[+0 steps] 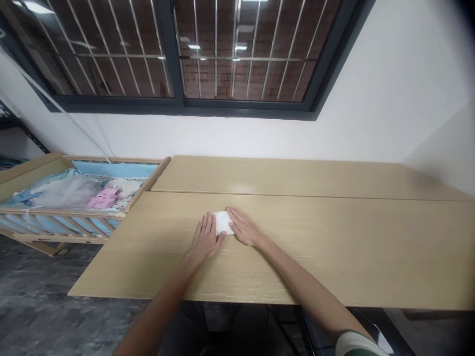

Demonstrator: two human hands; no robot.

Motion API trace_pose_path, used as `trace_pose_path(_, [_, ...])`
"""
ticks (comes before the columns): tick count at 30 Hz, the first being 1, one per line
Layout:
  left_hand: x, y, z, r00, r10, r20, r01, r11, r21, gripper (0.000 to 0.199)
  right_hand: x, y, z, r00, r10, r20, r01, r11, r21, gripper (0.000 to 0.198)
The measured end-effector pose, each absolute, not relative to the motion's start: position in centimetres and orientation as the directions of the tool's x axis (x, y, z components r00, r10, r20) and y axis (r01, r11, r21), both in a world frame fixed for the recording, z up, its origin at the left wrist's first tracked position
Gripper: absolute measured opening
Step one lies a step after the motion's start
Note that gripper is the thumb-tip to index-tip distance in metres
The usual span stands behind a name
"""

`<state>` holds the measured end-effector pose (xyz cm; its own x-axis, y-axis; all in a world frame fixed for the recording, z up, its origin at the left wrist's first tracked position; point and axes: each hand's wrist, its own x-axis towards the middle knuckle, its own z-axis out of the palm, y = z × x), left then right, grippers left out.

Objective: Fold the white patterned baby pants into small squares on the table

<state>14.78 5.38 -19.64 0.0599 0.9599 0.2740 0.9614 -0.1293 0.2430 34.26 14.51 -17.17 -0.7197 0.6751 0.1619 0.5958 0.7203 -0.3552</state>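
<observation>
One small flat white piece (223, 223), paper or cloth, cannot tell which, faintly marked, lying on the worktop at the centre of the frame. Left hand (207, 241): palm down, flat, fingers extended and close together, at the left edge of the white piece, thumb at its lower edge. Right hand (244, 229): likewise flat and unclenched, fingers slanting to the upper left, over the right edge of the same piece. Neither is closed around anything. Worktop (334, 247): pale wood-grain, running from centre left to the right edge of the frame, a long seam crossing its upper part. Wooden crib (159, 173), left of frame, beside the worktop: light blue lining (115, 169), sheer white fabric (67, 193), pink cloth (104, 198). Dark-framed window (179, 59), top of frame: metal bars and brickwork beyond the glass. White wall (374, 99), upper right. Grey mottled floor (37, 291), lower left. Sleeve (359, 343), white and green, bottom right, on the right arm.
</observation>
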Motion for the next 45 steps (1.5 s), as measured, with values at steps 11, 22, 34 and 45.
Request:
trace_pose_path(11, [13.0,5.5,-16.7,0.203,0.970,0.132,0.939,-0.231,0.256,0.061,35.6,14.3,-16.1,-0.799,0.559,0.224,0.446,0.799,-0.404,0.085])
trace_pose_path(22, [12.6,4.2,-12.8,-0.046,0.985,0.166,0.822,-0.057,0.567,0.027,34.3,15.4,-15.3,-0.531,0.792,0.301,0.155,0.440,-0.885,0.045])
trace_pose_path(34, [16.9,2.2,-15.5,-0.216,0.961,0.173,0.885,0.118,0.450,0.042,31.2,19.3,-16.2,-0.468,0.858,0.213,0.495,0.453,-0.741,0.041])
trace_pose_path(45, [20.5,-0.3,-17.8,0.011,0.944,0.330,0.991,-0.054,0.122,0.050,31.1,13.1,-13.4,-0.964,0.265,0.006,0.231,0.851,-0.472,0.055])
